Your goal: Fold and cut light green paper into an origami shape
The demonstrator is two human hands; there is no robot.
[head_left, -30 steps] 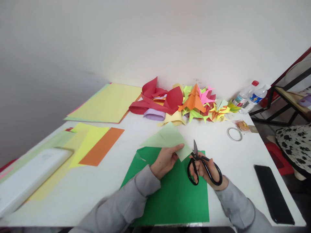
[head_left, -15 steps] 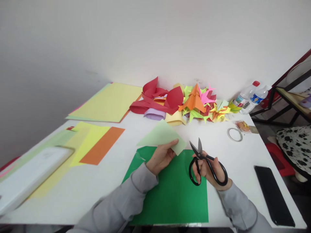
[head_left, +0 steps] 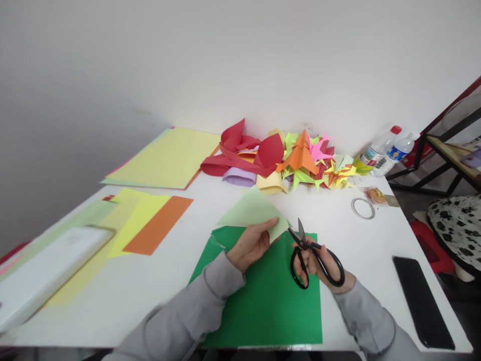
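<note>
The person's left hand [head_left: 252, 246] pinches a pale green sheet of paper [head_left: 248, 213] near its right-hand end, the thumb lying on top and the fingers curled beneath. The sheet is held over the far edge of a dark green sheet [head_left: 274, 306], which lies flat on the white table [head_left: 376, 281] in front of the person. The right hand [head_left: 312, 264] is wrapped around the black handles of a pair of scissors [head_left: 301, 243], with fingers through the loops. The blades stand parted and point away from the person, just beside the pale sheet's right corner; whether they touch the paper is hard to tell. Both forearms are in grey sleeves. On the left of the table, an orange strip [head_left: 160, 225] overlaps bright yellow paper [head_left: 128, 215], and a long white object [head_left: 52, 276] rests on other sheets. Toward the wall lie a stack of large sheets with pale yellow [head_left: 165, 160] on top, curled red paper shapes [head_left: 271, 154], a lilac roll [head_left: 239, 176] and an orange folded piece [head_left: 299, 154]. On the right are two bottles [head_left: 379, 146], a ring of tape [head_left: 353, 208] and a flat black phone-like object [head_left: 423, 303].
</note>
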